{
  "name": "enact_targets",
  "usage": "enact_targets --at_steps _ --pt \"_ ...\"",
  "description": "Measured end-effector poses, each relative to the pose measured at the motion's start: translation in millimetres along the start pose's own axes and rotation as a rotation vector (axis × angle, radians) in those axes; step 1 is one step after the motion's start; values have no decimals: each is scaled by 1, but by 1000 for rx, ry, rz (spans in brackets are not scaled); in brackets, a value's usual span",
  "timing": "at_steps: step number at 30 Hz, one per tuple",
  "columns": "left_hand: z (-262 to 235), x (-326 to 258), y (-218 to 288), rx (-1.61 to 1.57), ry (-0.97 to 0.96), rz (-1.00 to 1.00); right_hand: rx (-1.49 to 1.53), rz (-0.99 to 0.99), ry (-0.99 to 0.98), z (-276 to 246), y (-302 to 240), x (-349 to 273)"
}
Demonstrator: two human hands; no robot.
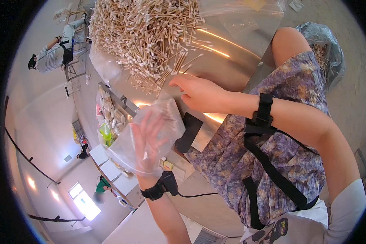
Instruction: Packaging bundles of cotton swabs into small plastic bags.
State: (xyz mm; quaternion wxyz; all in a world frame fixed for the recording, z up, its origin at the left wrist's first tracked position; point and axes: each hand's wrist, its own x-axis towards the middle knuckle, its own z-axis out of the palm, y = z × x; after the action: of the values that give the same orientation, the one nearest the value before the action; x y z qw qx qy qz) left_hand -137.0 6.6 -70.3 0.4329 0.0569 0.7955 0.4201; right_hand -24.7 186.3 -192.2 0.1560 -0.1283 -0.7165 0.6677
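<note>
Film of a clear bag point(175, 127) veils your left hand point(151, 136), so the fingers look pale and blurred through it; you have them spread apart, and they are not clamped on anything you can make out. The rim of the bag gathers near your wrist. Near its upper end the film shows fine ridges, and whether those are folds or contents you cannot tell.

Your right hand point(201, 94) is just beside the lower edge of the swab pile point(144, 38), index finger and thumb parted, nothing visible between them; the remaining fingers are mostly hidden behind. Your two hands are near each other but apart.

The pile lies on the steel table point(236, 67) and is cut off by the upper edge of your view. Its swabs have thin, pale wooden sticks and white tips, heaped in all directions, with a few strays on the bare metal.

Beyond your knee, a grey bag point(331, 36) stands open on the floor with more swabs inside, partly hidden by your leg. To your left, a bin point(128, 106) sits beside pale packs point(108, 107) in clear plastic; what they contain is too small to read.
</note>
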Motion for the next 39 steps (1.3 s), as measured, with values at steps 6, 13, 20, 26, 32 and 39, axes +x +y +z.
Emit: enact_targets --at_steps 6,13,20,26,32,39 --pt "-18 0 -16 -568 -288 -90 32 52 -12 -5 -5 -2" --pt "18 -18 -8 -31 -32 73 -48 116 -52 -7 -4 -1" --pt "39 -99 72 332 -110 211 -112 20 22 -10 3 -2" --pt "-41 -64 -5 -317 466 640 75 45 -9 -2 4 -5" --pt "12 21 -106 -457 423 496 364 46 204 5 11 -32" --pt "128 24 -113 -1098 256 450 134 -15 60 32 19 -37"
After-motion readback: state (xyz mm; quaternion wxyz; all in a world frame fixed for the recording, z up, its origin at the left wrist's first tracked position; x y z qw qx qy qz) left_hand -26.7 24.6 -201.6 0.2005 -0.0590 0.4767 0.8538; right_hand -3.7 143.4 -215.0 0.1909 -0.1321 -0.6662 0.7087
